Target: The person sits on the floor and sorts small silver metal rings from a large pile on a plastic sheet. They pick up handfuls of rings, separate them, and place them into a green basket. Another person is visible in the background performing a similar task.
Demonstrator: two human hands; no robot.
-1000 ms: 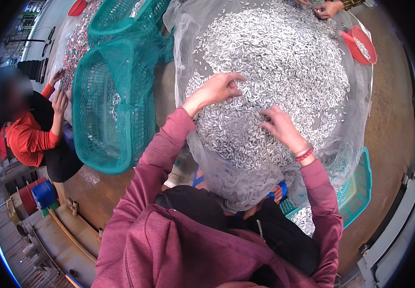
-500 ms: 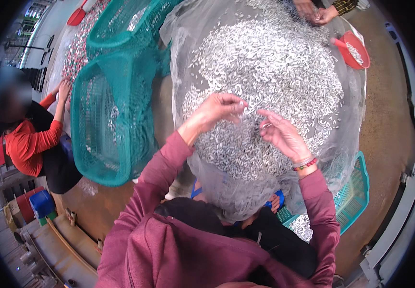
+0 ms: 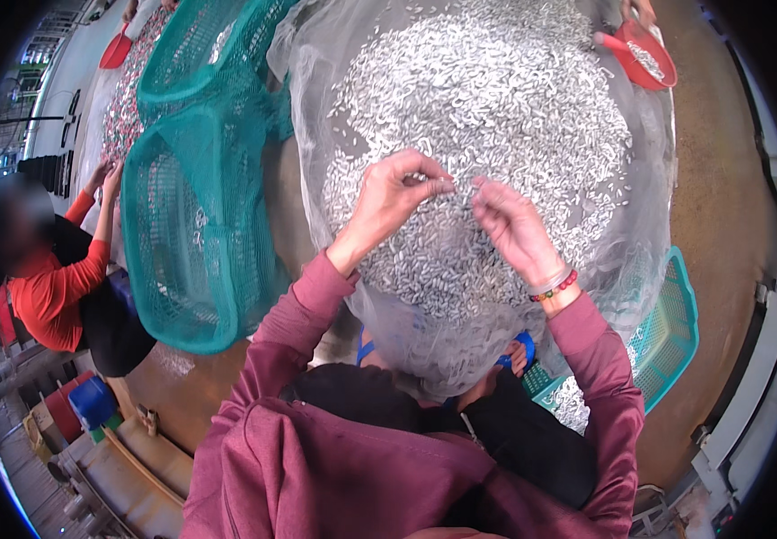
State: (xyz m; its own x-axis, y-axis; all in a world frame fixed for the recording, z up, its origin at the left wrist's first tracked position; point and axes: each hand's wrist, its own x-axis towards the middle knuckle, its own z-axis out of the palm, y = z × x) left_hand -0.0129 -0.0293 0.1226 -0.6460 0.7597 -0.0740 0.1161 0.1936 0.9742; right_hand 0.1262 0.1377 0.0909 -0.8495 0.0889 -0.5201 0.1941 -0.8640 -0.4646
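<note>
A broad heap of small silvery-white pieces [image 3: 496, 99], some of them curved, lies on a translucent mesh sheet [image 3: 312, 117] in front of me. Above the heap's near part, my left hand [image 3: 395, 193] pinches thumb against forefinger. A tiny pale bit shows at those fingertips, seemingly one of the silvery pieces. Close to it on the right, my right hand [image 3: 516, 229] has its thumb and fingers drawn together, slightly blurred; whatever they hold is too small to tell. The fingertips of both hands are a small gap apart.
Green net-covered baskets [image 3: 213, 305] stand at the left. A teal basket [image 3: 676, 332] with silvery pieces sits by my right leg. A red scoop [image 3: 649, 63] holds pieces at the far right, near another hand. A co-worker in red [image 3: 56, 287] handles red and silvery pieces [image 3: 128, 117].
My right hand's fingers have closed from a looser, spread pose, and its tips are nearer my left hand. The view has shifted, and the co-worker's hands at the top have moved.
</note>
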